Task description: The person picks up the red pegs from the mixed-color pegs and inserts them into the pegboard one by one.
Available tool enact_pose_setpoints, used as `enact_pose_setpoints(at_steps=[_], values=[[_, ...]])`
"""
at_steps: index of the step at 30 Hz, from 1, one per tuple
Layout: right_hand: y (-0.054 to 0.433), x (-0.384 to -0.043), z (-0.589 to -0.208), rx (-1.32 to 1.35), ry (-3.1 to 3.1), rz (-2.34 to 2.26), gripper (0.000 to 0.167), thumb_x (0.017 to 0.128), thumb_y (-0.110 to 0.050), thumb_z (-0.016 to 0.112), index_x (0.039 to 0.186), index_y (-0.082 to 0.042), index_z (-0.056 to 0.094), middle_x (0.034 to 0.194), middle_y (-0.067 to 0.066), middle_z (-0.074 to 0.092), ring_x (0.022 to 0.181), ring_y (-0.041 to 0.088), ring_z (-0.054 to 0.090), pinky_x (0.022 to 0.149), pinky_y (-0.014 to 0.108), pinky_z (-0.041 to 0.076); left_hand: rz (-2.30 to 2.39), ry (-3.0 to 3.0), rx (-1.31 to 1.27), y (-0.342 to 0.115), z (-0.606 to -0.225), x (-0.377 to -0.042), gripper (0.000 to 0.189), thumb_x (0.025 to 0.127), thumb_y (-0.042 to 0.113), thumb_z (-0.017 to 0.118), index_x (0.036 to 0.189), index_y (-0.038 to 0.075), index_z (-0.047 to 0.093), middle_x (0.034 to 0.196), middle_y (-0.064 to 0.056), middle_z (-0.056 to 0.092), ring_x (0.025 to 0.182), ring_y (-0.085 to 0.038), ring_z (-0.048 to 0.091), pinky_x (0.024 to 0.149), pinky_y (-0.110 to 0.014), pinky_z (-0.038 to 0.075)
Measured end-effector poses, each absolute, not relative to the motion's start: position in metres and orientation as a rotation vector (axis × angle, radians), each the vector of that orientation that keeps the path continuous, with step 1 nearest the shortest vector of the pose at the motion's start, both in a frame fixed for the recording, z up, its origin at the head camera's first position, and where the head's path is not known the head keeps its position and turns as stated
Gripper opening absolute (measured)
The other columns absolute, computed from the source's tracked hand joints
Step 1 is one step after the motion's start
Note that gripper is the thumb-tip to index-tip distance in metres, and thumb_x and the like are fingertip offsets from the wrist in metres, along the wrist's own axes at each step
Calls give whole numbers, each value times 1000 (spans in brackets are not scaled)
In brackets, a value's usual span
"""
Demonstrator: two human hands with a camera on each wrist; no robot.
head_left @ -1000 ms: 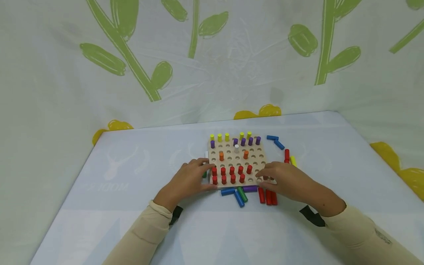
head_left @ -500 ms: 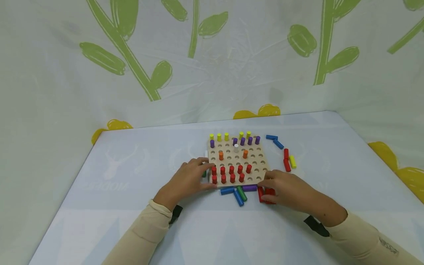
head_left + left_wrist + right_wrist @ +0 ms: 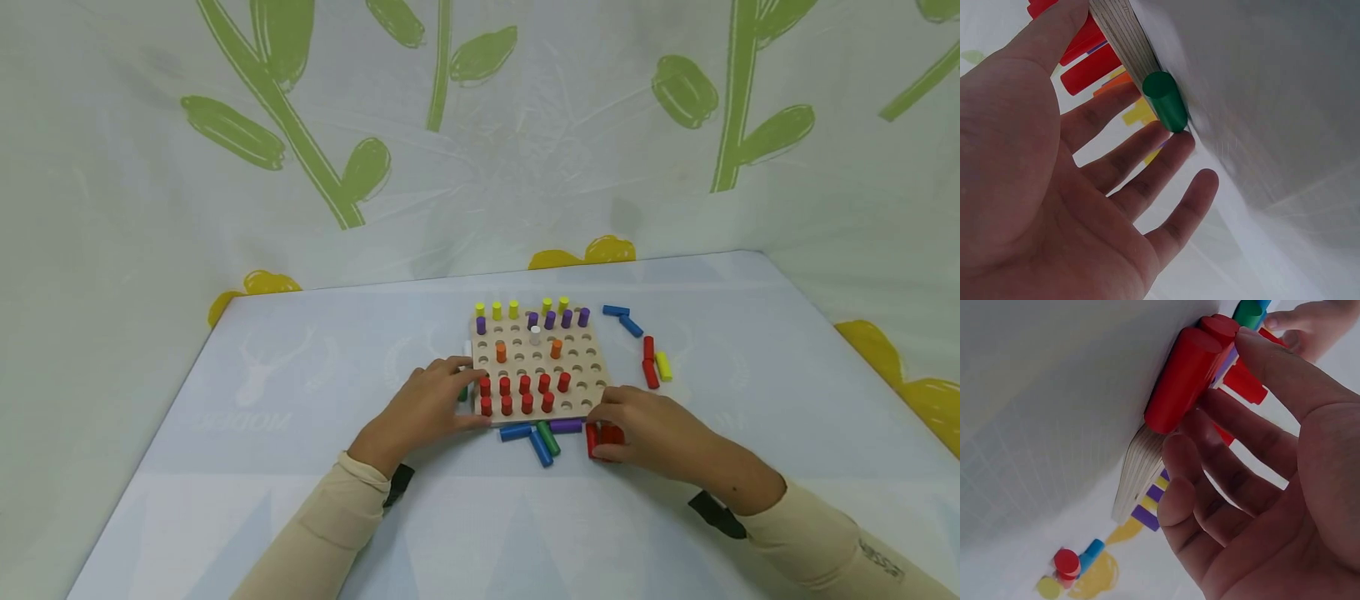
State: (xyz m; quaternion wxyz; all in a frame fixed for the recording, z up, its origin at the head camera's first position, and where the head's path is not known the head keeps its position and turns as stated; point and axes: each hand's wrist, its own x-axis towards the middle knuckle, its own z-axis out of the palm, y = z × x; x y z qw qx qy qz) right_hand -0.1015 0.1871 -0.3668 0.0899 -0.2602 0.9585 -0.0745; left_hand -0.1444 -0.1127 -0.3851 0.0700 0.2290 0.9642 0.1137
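A wooden pegboard [image 3: 575, 395] stands in the middle of the table with red, orange, white, purple and yellow pegs in it. My left hand [image 3: 433, 400] rests at its left side, thumb at the near corner and fingers loosely spread along the edge. In the left wrist view a green peg [image 3: 1166, 103] lies by those fingertips. Off the board's near right corner, my right hand [image 3: 652, 429] is over red pegs on the table. The right wrist view shows thumb and index finger at the ends of a red peg [image 3: 1221, 328], behind another red peg [image 3: 1179, 381].
Loose blue pegs [image 3: 541, 448], a green peg [image 3: 550, 437] and a purple peg [image 3: 566, 426] lie along the near edge. Beyond the board's right side are more blue pegs [image 3: 631, 325], red pegs [image 3: 649, 373] and a yellow peg [image 3: 663, 366]. A printed curtain [image 3: 480, 167] hangs behind.
My right hand has moved from the board's near right corner down to the loose red pegs, uncovering holes and pegs at the right. The left hand stays put.
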Motion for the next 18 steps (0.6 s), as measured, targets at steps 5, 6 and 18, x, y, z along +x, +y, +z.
enact_pose_setpoints(at_steps=[5,6,18], values=[[187,-102,-368,-739,2837,-253,42,76,-37,87,110,-15,75,103,0,66,89,9,58,75,25,59,345,2891,669,-112,-384,-145,73,79,55,79,140,22,59,148,-7,52,135,-28,51,108,-53,46],[187,-102,-369,-735,2840,-256,41,76,-36,87,109,-16,75,104,0,66,91,10,59,76,27,59,346,2888,661,-112,-384,-145,73,79,55,79,140,22,58,149,-6,51,136,-28,50,108,-54,45],[184,-96,-368,-684,2776,-422,38,77,-26,87,108,-23,65,94,-8,62,86,8,54,73,20,55,348,2881,641,-112,-384,-145,73,79,55,80,140,22,59,149,-6,51,136,-28,50,108,-54,45]])
